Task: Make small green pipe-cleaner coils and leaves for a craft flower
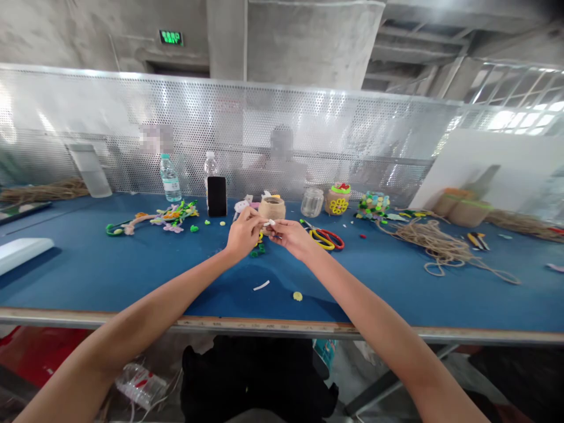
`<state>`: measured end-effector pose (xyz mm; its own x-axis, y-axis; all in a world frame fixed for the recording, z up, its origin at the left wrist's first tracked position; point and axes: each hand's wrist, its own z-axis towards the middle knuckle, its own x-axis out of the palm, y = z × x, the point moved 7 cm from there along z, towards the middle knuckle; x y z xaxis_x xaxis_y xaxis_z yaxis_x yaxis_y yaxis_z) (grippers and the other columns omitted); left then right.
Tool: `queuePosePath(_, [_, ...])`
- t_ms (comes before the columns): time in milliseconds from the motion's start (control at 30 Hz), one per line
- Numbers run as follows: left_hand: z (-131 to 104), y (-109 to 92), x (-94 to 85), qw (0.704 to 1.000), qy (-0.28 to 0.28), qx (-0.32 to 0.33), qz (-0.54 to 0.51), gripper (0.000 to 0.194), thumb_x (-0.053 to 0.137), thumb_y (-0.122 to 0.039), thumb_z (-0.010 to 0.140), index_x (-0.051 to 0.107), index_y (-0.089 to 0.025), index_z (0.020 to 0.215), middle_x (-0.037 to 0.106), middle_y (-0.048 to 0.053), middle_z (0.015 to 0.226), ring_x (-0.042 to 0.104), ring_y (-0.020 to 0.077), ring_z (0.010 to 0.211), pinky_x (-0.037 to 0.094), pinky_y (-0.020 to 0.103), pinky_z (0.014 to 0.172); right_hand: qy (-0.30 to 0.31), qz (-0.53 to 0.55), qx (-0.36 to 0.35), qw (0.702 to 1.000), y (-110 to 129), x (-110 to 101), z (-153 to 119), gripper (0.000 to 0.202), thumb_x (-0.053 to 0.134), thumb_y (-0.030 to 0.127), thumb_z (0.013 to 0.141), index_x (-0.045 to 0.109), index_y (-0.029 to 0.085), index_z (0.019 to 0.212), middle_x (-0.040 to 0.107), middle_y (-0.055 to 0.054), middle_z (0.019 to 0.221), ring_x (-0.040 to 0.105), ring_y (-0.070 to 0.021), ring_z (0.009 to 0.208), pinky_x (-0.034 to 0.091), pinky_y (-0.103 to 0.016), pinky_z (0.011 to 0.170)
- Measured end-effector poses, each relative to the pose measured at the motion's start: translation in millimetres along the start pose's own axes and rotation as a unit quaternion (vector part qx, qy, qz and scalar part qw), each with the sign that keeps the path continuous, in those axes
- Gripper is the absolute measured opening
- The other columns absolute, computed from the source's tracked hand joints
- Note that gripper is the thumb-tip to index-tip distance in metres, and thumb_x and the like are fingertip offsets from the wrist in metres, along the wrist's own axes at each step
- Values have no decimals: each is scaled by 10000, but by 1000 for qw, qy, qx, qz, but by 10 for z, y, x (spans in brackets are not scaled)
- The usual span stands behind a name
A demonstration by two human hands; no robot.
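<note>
Both hands meet above the middle of the table with closed fingertips. Pinched between them is a small white piece (270,222), too small to identify surely. My left hand (242,235) grips it from the left, and my right hand (291,236) from the right. Right behind the fingers stands a twine-wrapped jar (272,207), its lower part hidden by my hands. Below my hands, yellow and green bits (258,250) lie on the table. Nearer to me are a white strip (261,285) and a pale yellow disc (298,296).
On the blue table (132,276), scissors (328,239) with red and yellow handles lie right of my hands. Behind them stand a glass jar (312,202) and a flower-decorated jar (338,201). Loose twine (440,241) spreads rightward. A phone (217,197) and water bottle (170,179) stand left.
</note>
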<state>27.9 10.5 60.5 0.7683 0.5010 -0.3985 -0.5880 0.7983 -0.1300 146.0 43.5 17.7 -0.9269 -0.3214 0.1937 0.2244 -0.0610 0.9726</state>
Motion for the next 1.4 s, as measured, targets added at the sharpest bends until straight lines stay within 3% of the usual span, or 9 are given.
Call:
queuePosePath(300, [-9, -60, -58, 999, -37, -11, -32, 136, 492, -206, 898, 590, -123, 853, 560, 15, 819, 554, 118, 745, 489, 265, 644, 25, 4, -6, 1000, 2, 12, 8, 109, 550, 219, 878, 582, 115, 878, 599, -9, 843, 587, -111, 720, 507, -275, 650])
queuePosePath(533, [-22, -16, -16, 998, -23, -36, -47, 138, 500, -229, 896, 587, -123, 884, 566, 21, 846, 560, 124, 759, 495, 274, 650, 32, -75, -21, 996, 14, 6, 13, 137, 536, 242, 889, 579, 118, 924, 601, -19, 875, 592, -120, 745, 513, -289, 667])
queuePosePath(767, [-48, 255, 262, 992, 93, -82, -35, 182, 521, -278, 888, 573, -124, 970, 587, 54, 978, 585, 144, 821, 517, 310, 700, 4, -280, 5, 960, 65, -198, 68, 245, 490, 334, 912, 573, 128, 1015, 609, -48, 955, 604, -140, 793, 517, -322, 701])
queuePosePath(1000, [-234, 239, 599, 959, 278, -46, -20, 210, 516, -310, 890, 584, -154, 1014, 592, 69, 1058, 581, 171, 928, 494, 376, 823, -14, -535, 10, 845, 88, -374, 54, 222, 532, 297, 889, 577, 149, 1049, 584, -65, 1077, 582, -181, 931, 495, -373, 797])
queuePosePath(1200, [-169, 313, 546, 950, 307, -48, 30, 246, 514, -289, 890, 557, -164, 1098, 531, 87, 1191, 520, 219, 1077, 440, 444, 913, 79, -618, 59, 780, 34, -296, 1, 226, 533, 304, 888, 581, 150, 1045, 586, -61, 1077, 583, -187, 937, 495, -367, 794])
queuePosePath(1300, [-153, 476, 467, 942, 321, -70, 63, 289, 525, -294, 883, 531, -162, 1140, 513, 92, 1211, 514, 231, 1085, 439, 456, 909, 194, -603, 110, 766, 32, -217, -125, 188, 548, 284, 880, 597, 126, 970, 619, -45, 967, 605, -155, 839, 511, -338, 738])
queuePosePath(1400, [-218, 634, 456, 922, 367, -91, 84, 295, 538, -307, 875, 535, -150, 1125, 539, 89, 1163, 545, 218, 1028, 468, 436, 867, 322, -563, 164, 743, 18, -93, -326, 206, 666, 284, 781, 609, 126, 901, 641, -4, 812, 617, -127, 753, 506, -269, 687])
